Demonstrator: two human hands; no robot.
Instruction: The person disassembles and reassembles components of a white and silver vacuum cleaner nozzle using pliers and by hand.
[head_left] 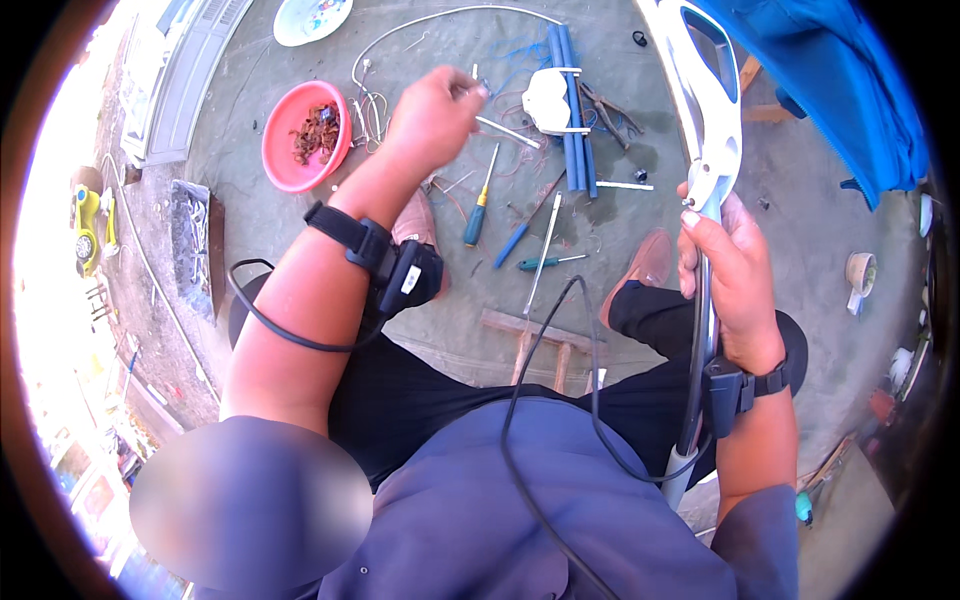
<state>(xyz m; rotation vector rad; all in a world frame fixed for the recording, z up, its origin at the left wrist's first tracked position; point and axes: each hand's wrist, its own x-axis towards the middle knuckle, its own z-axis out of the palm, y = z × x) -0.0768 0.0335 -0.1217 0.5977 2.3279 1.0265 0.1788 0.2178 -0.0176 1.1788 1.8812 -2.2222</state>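
My left hand is raised above the ground, fingers pinched together near a small item too indistinct to name. Wrapped in my right hand is a long metal-and-black pole, just below its white plastic head with a dark panel. The pole's lower end runs down beside my right thigh. Between my feet lie a screwdriver with a teal and yellow handle, a small green screwdriver and a thin metal rod. Farther off are blue tubes, a white plastic bracket and pliers.
A pink bowl holding brown bits stands at the far left, with a white plate beyond it. Loose wires lie nearby. A grey tray of metal parts sits at left. Blue cloth hangs at the right; a white cup stands below it.
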